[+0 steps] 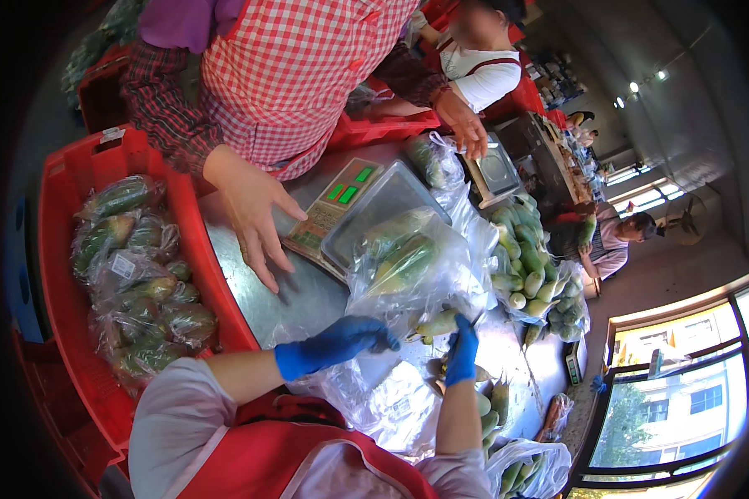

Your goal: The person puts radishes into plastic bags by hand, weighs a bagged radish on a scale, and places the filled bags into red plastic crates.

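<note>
My left hand [334, 345], in a blue glove, has its fingers curled beside the lower edge of a clear plastic bag [424, 274]. Whether it grips the film is unclear. Green radishes [406, 262] lie inside that bag, which rests partly on the pan of a digital scale [331, 212]. My right hand [462, 352], also gloved in blue, is by the end of a loose pale green radish [437, 324]. A small dark shape shows at its fingertips, too small to name. Loose clear plastic bags [399, 405] are spread on the metal table just before me.
Bagged radishes fill a red plastic crate [225, 299] on the left. Across the table, a co-worker's open hand [256, 218] hovers near the scale; the other hand [465, 125] is by a second scale [496, 168]. A radish pile [524, 249] lies to the right. More people stand beyond.
</note>
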Tool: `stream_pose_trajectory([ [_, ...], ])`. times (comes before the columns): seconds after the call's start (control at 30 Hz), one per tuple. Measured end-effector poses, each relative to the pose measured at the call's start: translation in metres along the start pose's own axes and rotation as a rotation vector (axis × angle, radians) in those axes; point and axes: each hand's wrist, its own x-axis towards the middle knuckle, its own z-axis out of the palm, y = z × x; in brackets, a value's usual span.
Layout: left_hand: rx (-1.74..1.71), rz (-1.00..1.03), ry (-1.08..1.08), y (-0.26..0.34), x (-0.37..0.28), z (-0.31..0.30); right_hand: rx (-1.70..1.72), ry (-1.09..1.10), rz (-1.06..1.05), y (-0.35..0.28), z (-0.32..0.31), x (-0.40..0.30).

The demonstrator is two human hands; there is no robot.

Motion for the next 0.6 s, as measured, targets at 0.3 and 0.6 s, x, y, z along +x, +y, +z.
stream_pose_trajectory([
  [0.3, 0.391, 0.119, -0.022, 0.0, -0.06, -0.021, 0.146, 0.002, 0.287, 0.114, -0.058, -0.139],
  [0.6, 0.691, 0.11, 0.167, 0.044, -0.07, -0.04, -0.125, -0.068, 0.307, 0.106, -0.049, -0.18],
])
